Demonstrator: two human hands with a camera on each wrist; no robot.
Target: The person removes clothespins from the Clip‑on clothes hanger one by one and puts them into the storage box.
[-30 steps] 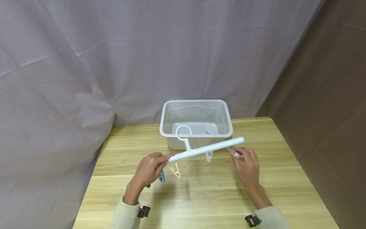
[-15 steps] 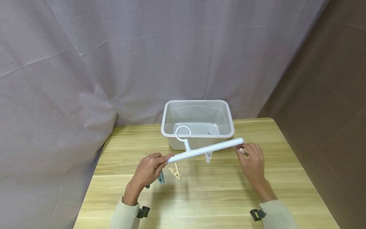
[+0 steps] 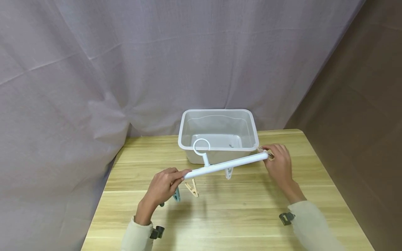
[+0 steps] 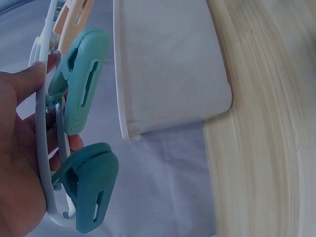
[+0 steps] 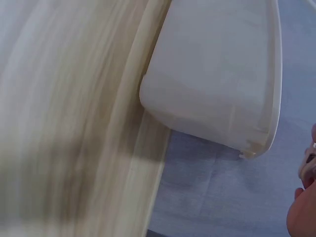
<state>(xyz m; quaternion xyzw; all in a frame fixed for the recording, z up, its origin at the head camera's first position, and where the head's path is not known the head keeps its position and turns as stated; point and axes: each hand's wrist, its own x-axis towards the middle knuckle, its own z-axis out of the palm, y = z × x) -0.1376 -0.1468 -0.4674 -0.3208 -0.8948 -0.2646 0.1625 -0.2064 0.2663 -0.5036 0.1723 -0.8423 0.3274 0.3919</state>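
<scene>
A white clip hanger [image 3: 230, 164] with a ring hook is held in the air, its right end higher in the head view. My left hand [image 3: 162, 184] grips its left end, thumb on the rail in the left wrist view. Beneath the bar hang a cream clip [image 3: 192, 188] and a whitish clip [image 3: 229, 173]. A light teal clip [image 4: 81, 81] and a dark teal clip [image 4: 96, 192] hang beside my left fingers. At the right end, my right hand [image 3: 279, 164] pinches a pale pinkish clip [image 5: 308, 168], partly hidden by the fingers. Whether that clip is attached I cannot tell.
Behind the hanger, a grey plastic bin [image 3: 185, 150] stands at the back of the wooden table [image 3: 238, 216], a small dark speck on its floor. A grey curtain [image 3: 201, 62] hangs behind, and a brown cloth [image 3: 355, 115] closes off the right side.
My right hand has moved right and then up, from below the bar to its right end, with the pinkish clip. The left hand and hanger stay nearly still.
</scene>
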